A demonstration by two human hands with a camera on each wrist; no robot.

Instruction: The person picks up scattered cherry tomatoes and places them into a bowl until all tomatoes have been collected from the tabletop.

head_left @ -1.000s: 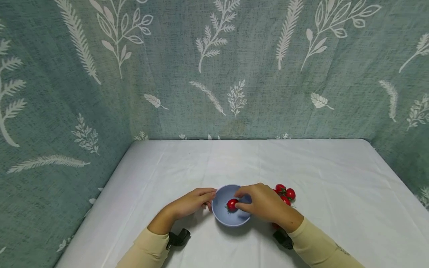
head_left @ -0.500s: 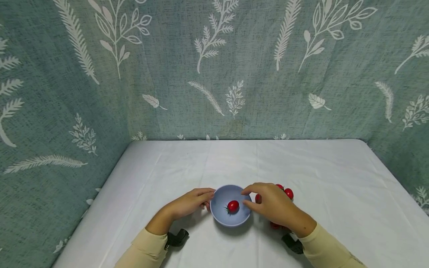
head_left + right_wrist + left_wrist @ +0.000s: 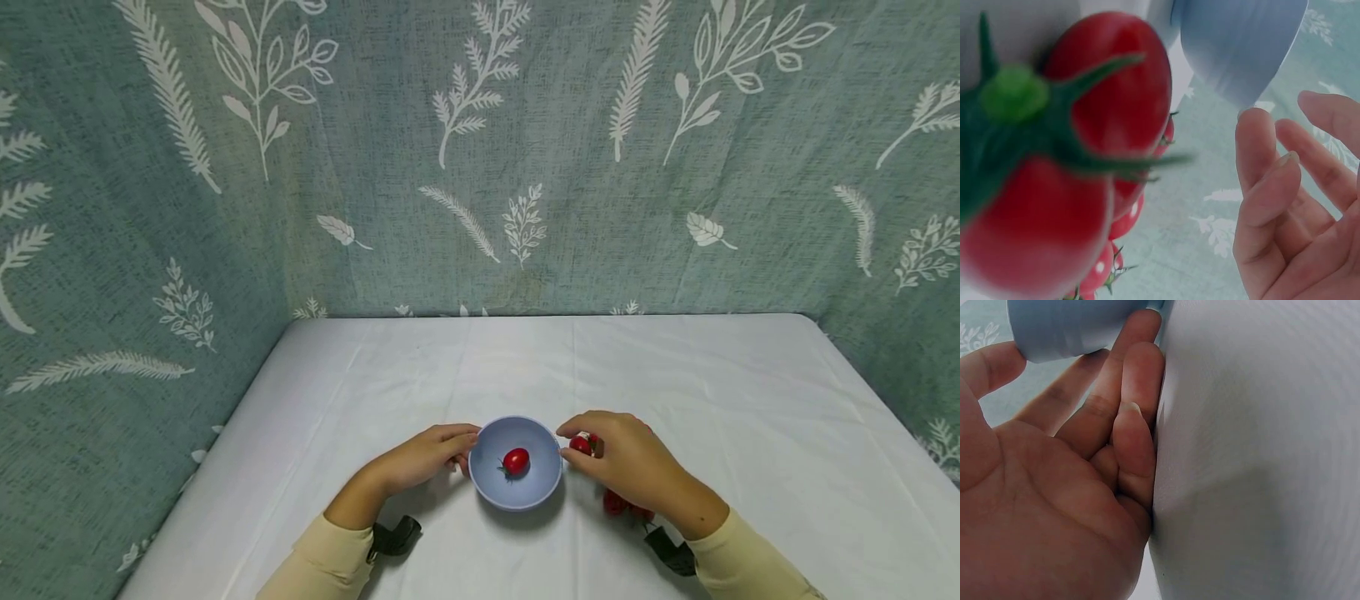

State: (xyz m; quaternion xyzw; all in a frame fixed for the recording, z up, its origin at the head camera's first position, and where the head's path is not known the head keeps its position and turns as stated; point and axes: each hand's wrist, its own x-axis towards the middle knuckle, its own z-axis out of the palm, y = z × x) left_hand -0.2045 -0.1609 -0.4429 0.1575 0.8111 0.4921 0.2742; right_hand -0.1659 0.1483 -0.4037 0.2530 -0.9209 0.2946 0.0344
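A small blue bowl (image 3: 489, 483) stands upright on the table with one red cherry tomato (image 3: 516, 462) inside, its green stem end toward the left. My left hand (image 3: 429, 454) holds the bowl's left side; in the left wrist view the thumb and fingertips touch the bowl (image 3: 1072, 328). Just outside the right rim is my right hand (image 3: 633, 458), thumb and fingers apart with nothing between them. Beneath and around it lie more cherry tomatoes (image 3: 615, 502), partly hidden by the hand. The right wrist view shows these tomatoes (image 3: 1119, 81) close up with green stems.
White cloth covers the table (image 3: 675, 375). A green curtain (image 3: 375, 167) with white leaf prints rises behind and along both sides. Each wrist carries a black camera (image 3: 396, 536).
The right hand has drawn back from the tomato in the bowl, moving right past the rim. The left hand stays on the bowl.
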